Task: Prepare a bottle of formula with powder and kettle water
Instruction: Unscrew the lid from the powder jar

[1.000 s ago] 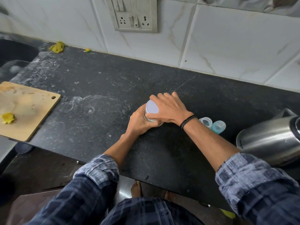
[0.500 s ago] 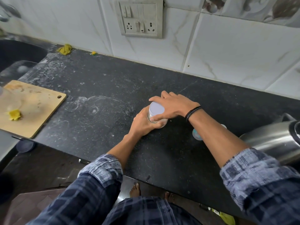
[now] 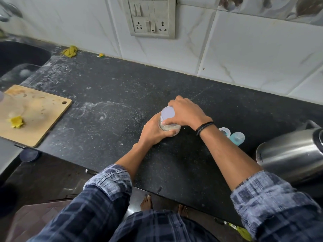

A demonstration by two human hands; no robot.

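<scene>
A small clear jar of pale powder (image 3: 170,127) stands on the black counter (image 3: 113,88), topped by a white round lid (image 3: 167,113). My left hand (image 3: 153,131) wraps around the jar's body from the near side. My right hand (image 3: 186,112) grips the lid from above and the right. Behind my right wrist, a clear baby bottle with a blue tint (image 3: 235,137) lies on its side on the counter. A steel kettle (image 3: 290,154) sits at the right edge.
A wooden cutting board (image 3: 38,116) with a yellow scrap (image 3: 16,121) lies at the left, overhanging the counter's front edge. A dark sink (image 3: 19,55) is at the far left. A wall socket plate (image 3: 151,18) is on the tiles behind.
Both hands stay on the jar and lid with only small shifts. The view has dipped and shifted, so the bottle shows again behind my right wrist.
</scene>
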